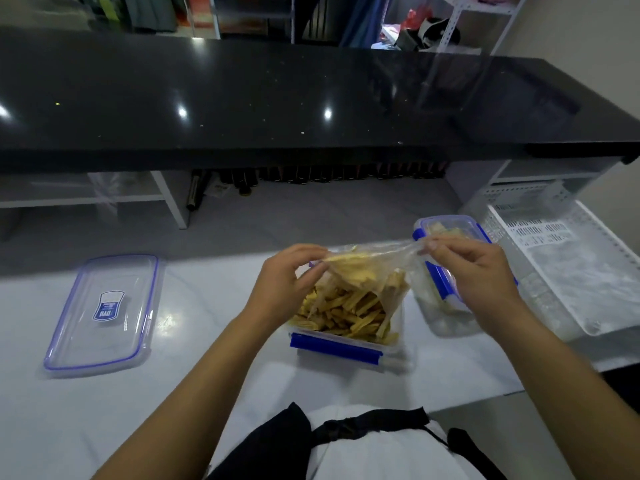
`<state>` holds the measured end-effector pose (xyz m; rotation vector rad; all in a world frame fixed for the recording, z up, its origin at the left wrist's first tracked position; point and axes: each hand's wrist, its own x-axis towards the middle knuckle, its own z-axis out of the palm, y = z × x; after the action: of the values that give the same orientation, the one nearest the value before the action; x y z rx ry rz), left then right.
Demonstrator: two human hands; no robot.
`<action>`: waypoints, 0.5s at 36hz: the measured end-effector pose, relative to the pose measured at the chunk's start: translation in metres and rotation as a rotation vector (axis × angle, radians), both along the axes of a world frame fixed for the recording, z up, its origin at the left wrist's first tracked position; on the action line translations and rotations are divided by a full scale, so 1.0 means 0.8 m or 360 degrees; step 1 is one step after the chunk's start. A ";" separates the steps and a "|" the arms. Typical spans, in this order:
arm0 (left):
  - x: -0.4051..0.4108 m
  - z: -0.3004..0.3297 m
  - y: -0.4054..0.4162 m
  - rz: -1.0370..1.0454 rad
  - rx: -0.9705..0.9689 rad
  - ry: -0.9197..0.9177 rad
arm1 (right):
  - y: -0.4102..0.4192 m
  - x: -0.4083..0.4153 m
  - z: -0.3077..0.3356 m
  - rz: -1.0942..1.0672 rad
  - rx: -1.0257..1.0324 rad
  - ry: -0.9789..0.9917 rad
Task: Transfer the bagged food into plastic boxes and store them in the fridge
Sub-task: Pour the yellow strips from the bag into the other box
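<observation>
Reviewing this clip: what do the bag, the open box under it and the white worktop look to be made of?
Bag: thin clear plastic film; it crumples and stretches between left hand and right hand. Open box: rigid clear plastic with blue clips. Worktop: glossy white, faintly veined, perhaps marble or a look-alike.

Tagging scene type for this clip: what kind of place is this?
Probably a home kitchen or pantry counter: white worktop under a black bar top, plastic food boxes, white basket, storage shelving behind.

bag (pixel 374 265): clear, tipped | box (pixel 346 327): open, perhaps fries inside
</observation>
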<state>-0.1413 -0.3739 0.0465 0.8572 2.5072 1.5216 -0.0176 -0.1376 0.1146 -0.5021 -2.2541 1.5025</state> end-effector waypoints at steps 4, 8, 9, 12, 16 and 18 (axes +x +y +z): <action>-0.011 0.029 -0.011 -0.0048 -0.0016 0.0158 | -0.003 0.013 0.002 -0.0055 -0.0080 0.0015; -0.028 0.060 -0.012 -0.0071 0.0015 0.0169 | -0.006 0.014 0.008 0.0029 -0.0049 -0.0005; -0.032 0.066 -0.012 -0.0062 0.0075 0.0129 | -0.006 0.012 0.012 0.0053 -0.0043 -0.0003; -0.041 0.085 -0.010 -0.0046 0.0296 0.0056 | -0.004 0.005 0.024 0.0086 -0.0060 0.0105; -0.041 0.099 -0.003 -0.0080 0.0593 -0.0016 | -0.004 -0.005 0.027 0.0025 -0.0193 0.0211; -0.040 0.100 0.001 -0.0091 0.0620 0.0003 | -0.007 -0.009 0.020 -0.0010 -0.0259 0.0217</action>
<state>-0.1730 -0.3735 0.1267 0.9633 2.1966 2.0249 -0.0244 -0.1435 0.1308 -0.4381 -2.0363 1.6731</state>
